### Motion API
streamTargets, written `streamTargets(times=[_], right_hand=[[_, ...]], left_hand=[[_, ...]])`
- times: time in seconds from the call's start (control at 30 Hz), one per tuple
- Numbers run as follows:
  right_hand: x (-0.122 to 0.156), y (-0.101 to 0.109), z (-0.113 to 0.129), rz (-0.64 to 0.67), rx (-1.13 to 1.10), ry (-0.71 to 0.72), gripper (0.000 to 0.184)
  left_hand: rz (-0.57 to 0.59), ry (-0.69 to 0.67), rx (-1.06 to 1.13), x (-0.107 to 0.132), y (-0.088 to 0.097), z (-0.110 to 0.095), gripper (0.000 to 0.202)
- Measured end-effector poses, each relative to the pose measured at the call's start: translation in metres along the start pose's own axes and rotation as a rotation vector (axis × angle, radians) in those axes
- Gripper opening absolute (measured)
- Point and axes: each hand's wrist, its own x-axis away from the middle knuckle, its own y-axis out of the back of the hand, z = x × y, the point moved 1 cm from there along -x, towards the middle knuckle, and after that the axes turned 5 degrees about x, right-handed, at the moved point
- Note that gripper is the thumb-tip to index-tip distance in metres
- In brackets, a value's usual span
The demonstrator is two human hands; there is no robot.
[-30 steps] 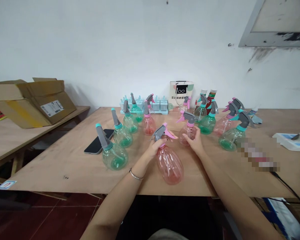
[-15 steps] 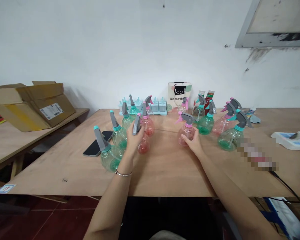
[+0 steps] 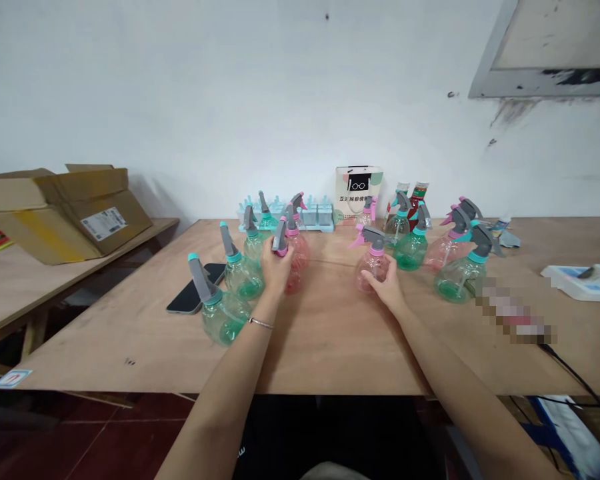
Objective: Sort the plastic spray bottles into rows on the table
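My left hand (image 3: 279,265) is wrapped around a pink spray bottle (image 3: 293,283) whose grey head rises above the fingers; my hand hides most of its body. Close behind it stands another pink spray bottle (image 3: 300,248). My right hand (image 3: 387,285) grips the side of a pink spray bottle (image 3: 371,268), upright on the table with its pink nozzle pointing left. Left of my left hand are green spray bottles, the nearest one (image 3: 225,321) at the front and a second one (image 3: 244,275) behind it. Beyond my right hand stands a green spray bottle (image 3: 411,251).
A dark phone (image 3: 185,297) lies behind the left bottles. At the back are a light-blue rack (image 3: 325,215), a paper bag (image 3: 341,183) and red bottles (image 3: 418,195). More spray bottles (image 3: 461,277) stand at right, beside a white tray (image 3: 575,287). A cardboard box (image 3: 65,227) sits at left.
My left hand has moved slightly right and away from me with its pink spray bottle, closer to the pink bottle behind. My right hand and its bottle stay in place.
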Motion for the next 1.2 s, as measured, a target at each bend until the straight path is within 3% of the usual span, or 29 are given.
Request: streamTargets(times=[0.27, 0.4, 0.53, 0.6, 0.7, 0.8, 0.93, 1.07, 1.2], right_hand=[[0.000, 0.000, -0.004, 0.008, 0.009, 0.005, 0.077], [0.000, -0.001, -0.005, 0.016, -0.001, 0.015, 0.078], [-0.001, -0.002, -0.008, 0.024, -0.020, 0.029, 0.081], [0.001, -0.003, -0.009, 0.068, -0.054, 0.029, 0.080], [0.006, -0.002, -0.005, 0.174, -0.096, 0.052, 0.072], [0.014, -0.002, 0.000, 0.265, -0.107, 0.074, 0.065], [0.022, -0.004, 0.005, 0.335, -0.108, 0.088, 0.058], [0.025, -0.004, 0.012, 0.338, -0.015, 0.165, 0.052], [0.020, 0.005, 0.025, 0.221, 0.145, 0.277, 0.040]], left_hand=[[-0.072, -0.019, 0.015, -0.006, -0.012, 0.008, 0.037], [-0.165, -0.140, -0.100, -0.001, -0.007, 0.005, 0.057], [-0.219, -0.284, -0.150, 0.019, 0.003, -0.013, 0.068], [-0.153, -0.373, -0.067, 0.034, 0.002, -0.028, 0.066], [0.097, -0.442, 0.081, 0.059, -0.013, -0.052, 0.062], [0.293, -0.244, 0.139, 0.078, -0.035, -0.068, 0.071], [0.378, 0.058, 0.108, 0.086, -0.056, -0.075, 0.102], [0.321, 0.098, 0.160, 0.082, -0.062, -0.075, 0.103], [0.336, 0.162, 0.247, 0.079, -0.064, -0.073, 0.090]])
